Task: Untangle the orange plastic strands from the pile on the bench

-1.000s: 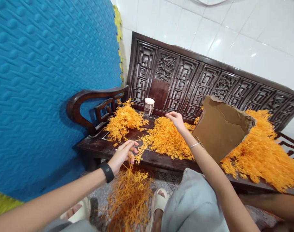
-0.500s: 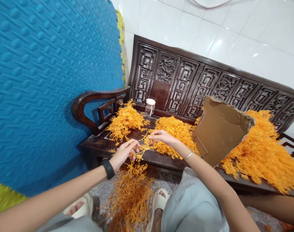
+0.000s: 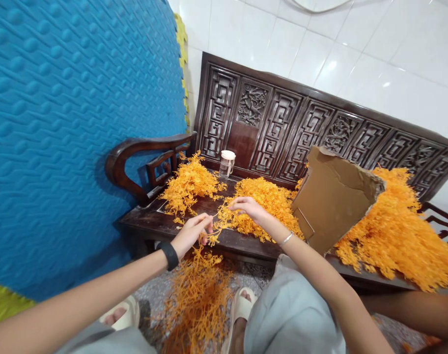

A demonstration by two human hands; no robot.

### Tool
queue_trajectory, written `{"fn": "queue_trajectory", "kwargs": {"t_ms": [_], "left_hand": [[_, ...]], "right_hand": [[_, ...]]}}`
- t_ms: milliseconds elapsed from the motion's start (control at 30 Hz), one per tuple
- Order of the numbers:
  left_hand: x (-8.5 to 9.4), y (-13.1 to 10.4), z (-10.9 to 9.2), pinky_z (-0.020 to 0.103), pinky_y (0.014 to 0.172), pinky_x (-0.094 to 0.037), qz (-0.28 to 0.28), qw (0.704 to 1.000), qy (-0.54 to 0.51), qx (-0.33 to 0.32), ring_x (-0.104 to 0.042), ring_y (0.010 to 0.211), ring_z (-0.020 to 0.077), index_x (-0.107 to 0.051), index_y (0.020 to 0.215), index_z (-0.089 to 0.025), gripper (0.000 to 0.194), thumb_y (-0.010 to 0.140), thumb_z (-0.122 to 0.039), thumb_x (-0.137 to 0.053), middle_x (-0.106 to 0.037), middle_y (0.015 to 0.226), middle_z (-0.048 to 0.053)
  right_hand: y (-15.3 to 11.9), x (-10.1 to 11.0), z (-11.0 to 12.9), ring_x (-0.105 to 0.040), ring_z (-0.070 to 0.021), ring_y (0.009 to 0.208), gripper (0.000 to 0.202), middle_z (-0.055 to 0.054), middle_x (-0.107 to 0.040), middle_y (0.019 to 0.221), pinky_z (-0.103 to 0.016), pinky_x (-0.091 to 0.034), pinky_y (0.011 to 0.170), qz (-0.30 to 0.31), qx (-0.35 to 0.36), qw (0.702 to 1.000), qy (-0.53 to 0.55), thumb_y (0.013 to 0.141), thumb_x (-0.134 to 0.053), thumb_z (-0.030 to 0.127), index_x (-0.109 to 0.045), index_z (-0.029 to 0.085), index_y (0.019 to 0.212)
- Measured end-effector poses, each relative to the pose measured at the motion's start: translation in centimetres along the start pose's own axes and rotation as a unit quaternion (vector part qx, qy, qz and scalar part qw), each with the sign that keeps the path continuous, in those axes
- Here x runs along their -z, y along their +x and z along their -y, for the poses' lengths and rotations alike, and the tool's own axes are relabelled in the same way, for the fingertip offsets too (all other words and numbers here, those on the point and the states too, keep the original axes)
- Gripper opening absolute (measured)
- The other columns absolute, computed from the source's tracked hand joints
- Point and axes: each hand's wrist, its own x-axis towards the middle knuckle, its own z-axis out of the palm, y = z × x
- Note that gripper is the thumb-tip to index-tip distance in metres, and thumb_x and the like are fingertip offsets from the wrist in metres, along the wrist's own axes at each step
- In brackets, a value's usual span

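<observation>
One orange strand (image 3: 221,224), pinched by left hand (image 3: 193,233), slants far and right toward right hand (image 3: 249,208); right fingertips at far end, grip unclear.

Middle heap (image 3: 270,196) on bench (image 3: 242,140) — cardboard (image 3: 332,196) right, bottle (image 3: 226,167) behind-left, mat (image 3: 80,123) leftmost

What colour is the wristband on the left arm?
The wristband is black, shown best in the head view.

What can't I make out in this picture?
In the head view:
Left hand: palm hidden by the back of the hand.
Right hand: whether it touches the orange strands is too small to tell.
Cardboard: hides whatever lies directly behind it.
Lower orange pile: near end cut off by the bottom edge.
</observation>
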Motion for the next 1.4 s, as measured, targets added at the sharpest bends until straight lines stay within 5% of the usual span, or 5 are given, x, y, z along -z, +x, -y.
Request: {"fn": "queue_trajectory", "kwargs": {"t_ms": [200,633,800,1000,1400], "left_hand": [[-0.7,0.1,0.0,0.019,0.033,-0.031,-0.020,1.000,-0.009,0.008,-0.039,0.031,0.0064,-0.043,0.053,-0.018,0.035,0.065,-0.048,-0.055,-0.049,0.048,-0.005],[-4.5,1.0,-1.9,0.018,0.033,-0.012,-0.114,0.991,-0.077,0.009,-0.017,0.030,0.0039,-0.027,0.046,-0.021,0.033,0.064,-0.038,-0.049,-0.020,0.035,-0.011],[-5.4,-1.5,-2.4,0.018,0.033,-0.013,-0.088,0.993,-0.082,-0.005,-0.018,0.032,0.0034,-0.027,0.044,-0.021,0.031,0.060,-0.036,-0.049,-0.020,0.036,-0.010],[-4.8,-2.9,-2.3,0.018,0.030,-0.016,-0.009,0.999,-0.024,-0.018,-0.025,0.026,0.0041,-0.033,0.043,-0.020,0.036,0.063,-0.046,-0.049,-0.028,0.031,-0.009],[-3.0,-0.9,-0.4,0.015,0.027,-0.021,-0.040,0.995,-0.053,0.071,-0.028,0.026,0.0045,-0.036,0.048,-0.019,0.034,0.066,-0.045,-0.049,-0.035,0.033,-0.008]], "right_hand": [[0.4,-0.6,-0.4,-0.050,-0.0095,0.059,0.005,0.001,-0.056,0.058,-0.021,-0.037,0.057,-0.088,0.071,0.986,-0.121,0.062,-0.054,0.017,-0.056,0.014,0.058],[1.5,-0.9,0.0,-0.044,-0.0141,0.069,0.012,-0.003,-0.051,0.069,-0.026,-0.033,0.065,-0.228,0.194,0.849,-0.436,0.073,-0.048,0.023,-0.047,0.018,0.063],[2.1,5.0,-0.3,-0.046,-0.0157,0.068,0.013,-0.006,-0.053,0.067,-0.028,-0.035,0.068,-0.388,0.116,0.832,-0.378,0.072,-0.045,0.015,-0.050,0.016,0.060],[-0.4,12.7,-3.1,-0.047,-0.0198,0.090,0.010,-0.010,-0.056,0.089,-0.032,-0.033,0.083,-0.440,0.120,0.814,-0.360,0.074,-0.044,0.018,-0.054,0.014,0.074],[0.5,12.9,-5.8,-0.051,-0.0155,0.071,0.019,-0.006,-0.055,0.079,-0.028,-0.040,0.069,-0.397,0.109,0.856,-0.312,0.073,-0.044,0.018,-0.048,0.014,0.091]]}}
